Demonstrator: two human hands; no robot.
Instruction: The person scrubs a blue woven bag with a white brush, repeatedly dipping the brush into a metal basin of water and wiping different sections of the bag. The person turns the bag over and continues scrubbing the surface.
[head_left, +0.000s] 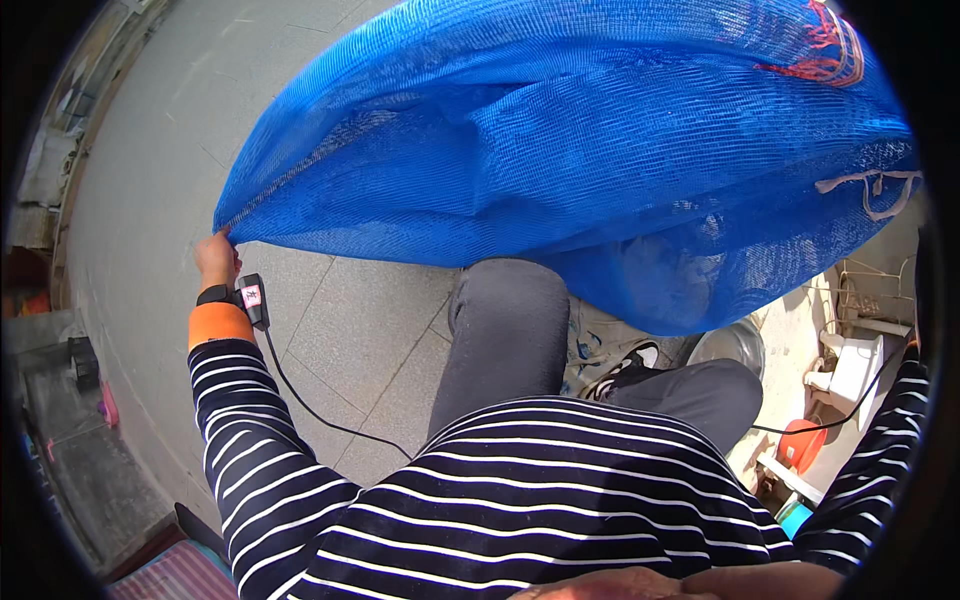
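My left hand (216, 259) pinches the left corner of a large blue mesh net (600, 150), its arm stretched out to the left. The net hangs spread across the upper view, folded along its length and sagging near my right leg. Red and white threads (836, 56) bunch at its upper right edge. Lower on that side, a pale cord (874, 184) lies against the mesh. My right hand is out of view; only the striped right sleeve (877, 472) shows at the right rim.
Below the net are my trouser knee (510, 322), a metal basin (727, 349) and patterned cloth (596, 337). A white stool (855, 371), a red plastic vessel (802, 448) and a wire rack (874, 289) stand right. A black cable (300, 401) runs from my left wrist. Grey tiles (360, 330) cover the floor.
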